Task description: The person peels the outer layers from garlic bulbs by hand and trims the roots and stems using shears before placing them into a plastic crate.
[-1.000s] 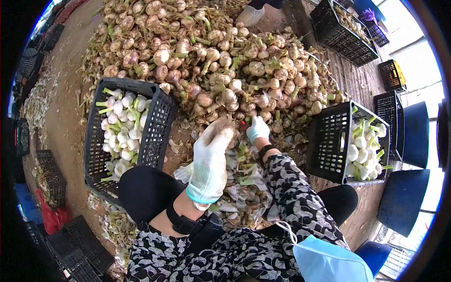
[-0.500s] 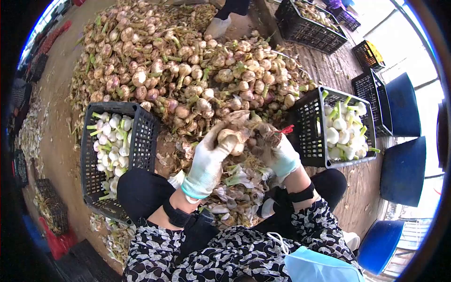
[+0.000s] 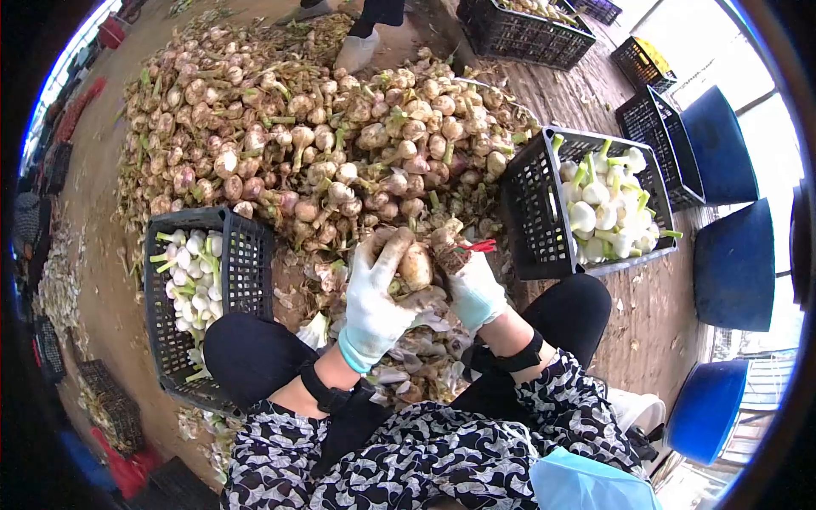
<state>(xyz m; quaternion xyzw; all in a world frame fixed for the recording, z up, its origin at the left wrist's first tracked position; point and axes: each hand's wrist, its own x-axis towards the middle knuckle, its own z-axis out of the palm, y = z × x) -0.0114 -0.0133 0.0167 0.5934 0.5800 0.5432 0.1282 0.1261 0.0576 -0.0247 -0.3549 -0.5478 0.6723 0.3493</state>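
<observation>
Wearing a white glove, my left hand (image 3: 376,293) is wrapped round a brownish garlic bulb (image 3: 416,267). My right hand (image 3: 467,285), gloved too, is closed just right of the bulb, with a red-tipped thing (image 3: 478,246) at its fingers that I cannot make out clearly. Beyond both hands lies a big pile of unpeeled garlic (image 3: 280,144). Peeled husks (image 3: 416,353) lie below the hands, between my knees. A black crate (image 3: 251,263) of clean white garlic stands on the left, and another crate (image 3: 535,212) of white garlic on the right.
Another person's foot (image 3: 357,51) is at the pile's far edge. Black crates (image 3: 527,38) stand at the upper right. Blue tubs (image 3: 733,263) line the right side. More crates (image 3: 115,408) and husks lie at the far left. A light blue mask (image 3: 591,483) hangs near my chest.
The view has shifted. My left hand has turned, and the bulb now shows between my two hands. The loose leaves above it are no longer seen there.
</observation>
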